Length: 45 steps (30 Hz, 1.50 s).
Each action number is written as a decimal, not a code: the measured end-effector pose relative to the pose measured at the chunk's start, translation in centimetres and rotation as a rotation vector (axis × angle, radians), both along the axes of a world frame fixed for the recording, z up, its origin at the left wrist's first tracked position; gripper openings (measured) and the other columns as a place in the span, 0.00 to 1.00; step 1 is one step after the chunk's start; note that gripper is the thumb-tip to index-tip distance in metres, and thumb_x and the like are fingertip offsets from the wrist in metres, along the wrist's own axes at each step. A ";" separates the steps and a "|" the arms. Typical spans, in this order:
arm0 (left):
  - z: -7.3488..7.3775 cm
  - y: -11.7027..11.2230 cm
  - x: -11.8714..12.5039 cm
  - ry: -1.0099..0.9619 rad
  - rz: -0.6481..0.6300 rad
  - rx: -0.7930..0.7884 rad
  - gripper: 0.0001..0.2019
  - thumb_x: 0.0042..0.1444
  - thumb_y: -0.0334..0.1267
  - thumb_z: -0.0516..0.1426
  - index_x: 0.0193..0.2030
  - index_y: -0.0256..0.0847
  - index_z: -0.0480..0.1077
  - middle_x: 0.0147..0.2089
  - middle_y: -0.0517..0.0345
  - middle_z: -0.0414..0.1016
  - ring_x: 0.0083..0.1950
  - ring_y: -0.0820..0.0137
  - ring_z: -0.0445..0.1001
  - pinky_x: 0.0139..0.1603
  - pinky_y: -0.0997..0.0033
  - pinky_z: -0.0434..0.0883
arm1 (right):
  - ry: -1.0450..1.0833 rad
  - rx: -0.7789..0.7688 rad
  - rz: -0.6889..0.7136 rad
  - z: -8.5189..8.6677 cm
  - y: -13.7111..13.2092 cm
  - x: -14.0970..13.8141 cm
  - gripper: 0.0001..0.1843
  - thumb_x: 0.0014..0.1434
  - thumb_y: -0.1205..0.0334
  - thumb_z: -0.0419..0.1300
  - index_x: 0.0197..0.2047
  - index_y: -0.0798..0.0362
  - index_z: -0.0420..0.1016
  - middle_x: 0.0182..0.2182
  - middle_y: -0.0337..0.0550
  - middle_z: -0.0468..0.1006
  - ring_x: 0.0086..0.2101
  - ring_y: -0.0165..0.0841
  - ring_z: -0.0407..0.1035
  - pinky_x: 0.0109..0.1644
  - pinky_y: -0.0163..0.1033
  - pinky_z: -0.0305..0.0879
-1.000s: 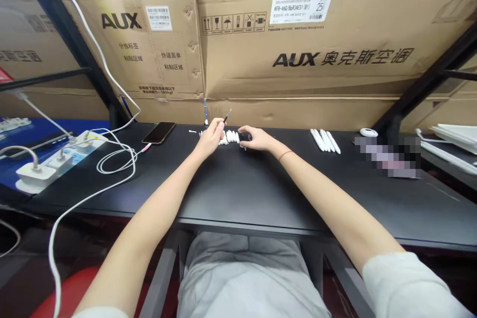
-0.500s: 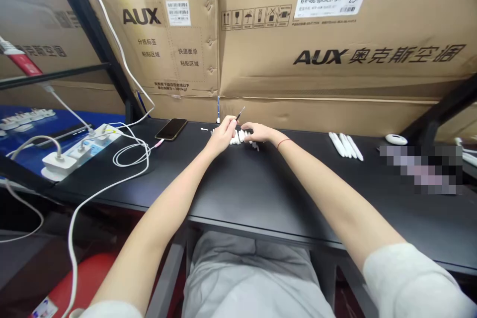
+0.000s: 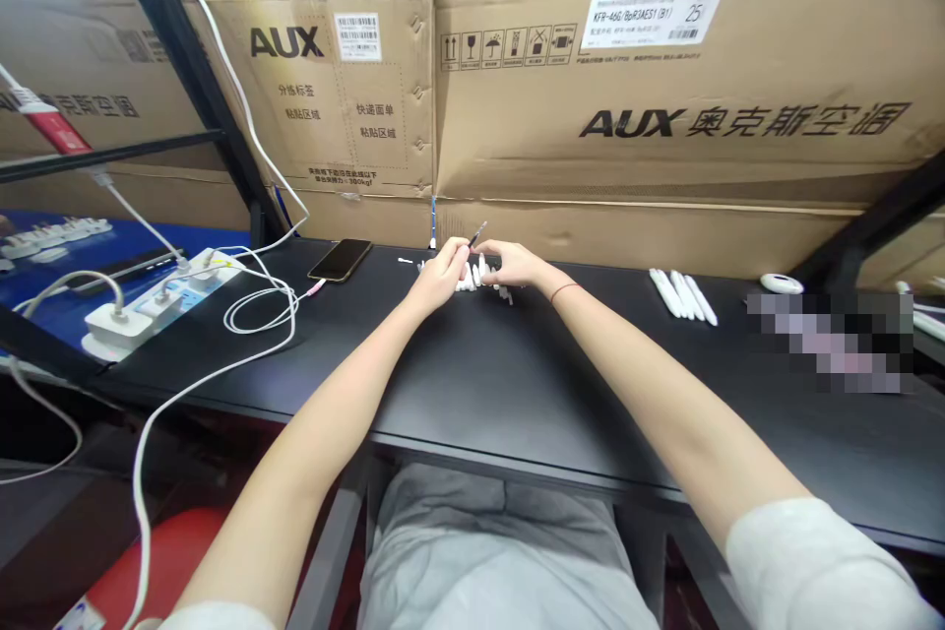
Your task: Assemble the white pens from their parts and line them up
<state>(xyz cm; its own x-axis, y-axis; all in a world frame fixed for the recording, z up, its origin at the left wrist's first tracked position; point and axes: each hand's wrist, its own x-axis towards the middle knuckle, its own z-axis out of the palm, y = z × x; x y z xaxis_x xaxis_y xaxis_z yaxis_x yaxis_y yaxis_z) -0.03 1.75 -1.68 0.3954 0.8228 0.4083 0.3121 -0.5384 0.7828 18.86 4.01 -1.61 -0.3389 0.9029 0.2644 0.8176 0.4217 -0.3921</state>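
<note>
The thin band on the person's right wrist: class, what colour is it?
The band is red, seen best in the head view.

"What's on the desk (image 3: 517,384)?"

"A row of small white pieces (image 3: 472,280) sits mid-desk, under the left hand (image 3: 443,278) and right hand (image 3: 517,264), though I can't make out all of them. A thin stick (image 3: 478,234) pokes up from the left hand."

"Left of that?"

"A phone (image 3: 341,260), then a power strip (image 3: 162,295)."

"And to the right?"

"White sticks (image 3: 680,296) lie there, with cardboard boxes (image 3: 635,89) stacked behind the desk."
</note>
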 end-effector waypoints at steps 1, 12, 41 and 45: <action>0.1 -0.1 -0.1 0.022 0.009 0.009 0.14 0.64 0.46 0.43 0.45 0.42 0.63 0.24 0.67 0.62 0.26 0.76 0.63 0.33 0.76 0.62 | -0.032 0.069 0.023 0.2 -0.4 0.2 0.27 0.43 0.65 0.64 0.49 0.58 0.71 0.48 0.52 0.74 0.48 0.42 0.69 0.53 0.43 0.64; 0.4 -0.8 -0.1 0.442 -0.058 0.132 0.17 0.65 0.45 0.42 0.49 0.43 0.67 0.28 0.62 0.70 0.32 0.68 0.71 0.41 0.71 0.65 | 0.090 0.406 -0.075 -0.8 -9.9 4.4 0.20 0.46 0.64 0.63 0.45 0.53 0.67 0.41 0.47 0.67 0.35 0.36 0.68 0.42 0.43 0.69; 0.6 -2.8 1.6 0.622 -0.221 0.219 0.18 0.64 0.45 0.41 0.50 0.45 0.68 0.34 0.58 0.74 0.37 0.66 0.73 0.44 0.68 0.66 | 0.307 0.564 -0.129 -0.9 -12.3 5.0 0.10 0.61 0.59 0.55 0.36 0.50 0.77 0.35 0.46 0.75 0.32 0.33 0.71 0.37 0.41 0.72; 0.3 -3.0 1.8 0.552 -0.242 0.232 0.16 0.63 0.45 0.45 0.48 0.44 0.68 0.36 0.58 0.74 0.37 0.66 0.73 0.42 0.69 0.66 | 0.315 0.516 -0.099 -0.7 -12.7 4.4 0.10 0.62 0.59 0.54 0.37 0.49 0.76 0.37 0.46 0.77 0.32 0.34 0.71 0.39 0.42 0.72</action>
